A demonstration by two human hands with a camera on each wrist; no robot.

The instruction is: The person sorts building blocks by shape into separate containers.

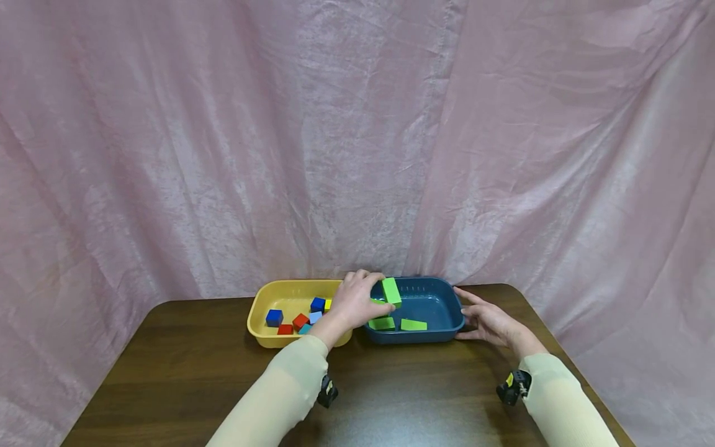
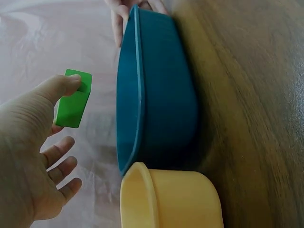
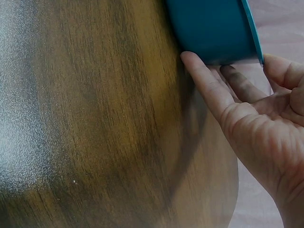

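My left hand (image 1: pixel 354 301) pinches a green block (image 1: pixel 391 292) between thumb and fingers, up over the left part of the blue bin (image 1: pixel 416 337). In the left wrist view the thumb lies on one end of the green block (image 2: pixel 71 110), and the other fingers are spread apart from it. More green blocks (image 1: pixel 414 325) lie inside the blue bin, partly hidden by the left hand. At the bin's right end rests my right hand (image 1: pixel 491 323). Its extended fingertips touch the outer wall of the blue bin (image 3: pixel 213 33) in the right wrist view.
Left of the blue bin, close beside it, stands a yellow bin (image 1: pixel 290 295) holding small blue, red, yellow and teal cubes. Both bins stand near the back edge of a dark wooden table (image 1: pixel 413 385). A pink curtain (image 1: pixel 357 155) hangs right behind.
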